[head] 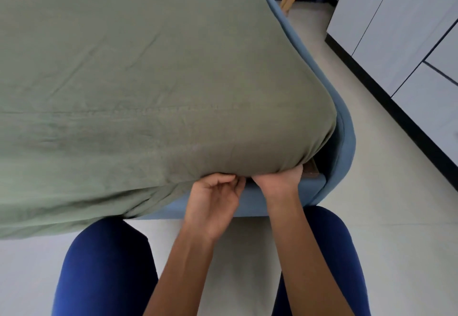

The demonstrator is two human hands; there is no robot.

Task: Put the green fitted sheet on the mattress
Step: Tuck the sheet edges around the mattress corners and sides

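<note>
Pale floor [371, 216] below, and I see the green fitted sheet [148, 68], lightly creased, stretched over the corner; left hand [215, 196] pinches its hem, right hand's [277, 179] fingers vanish under it, so can't tell its grip.

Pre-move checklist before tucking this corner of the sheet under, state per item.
1. Green fitted sheet covers the top of this corner: ok, it wraps over the rounded corner.
2. Left hand has the hem: ok, fingers curl at the sheet's lower edge.
3. Right hand has the hem: cannot tell, its fingers are hidden under the corner.
4. Corner seam seated under the mattress: cannot tell, the underside is out of sight.
5. Near side tucked: not ok, to the left the sheet hangs loose over the blue bed frame.
6. Top smooth: not ok, light creases run across it.
</note>
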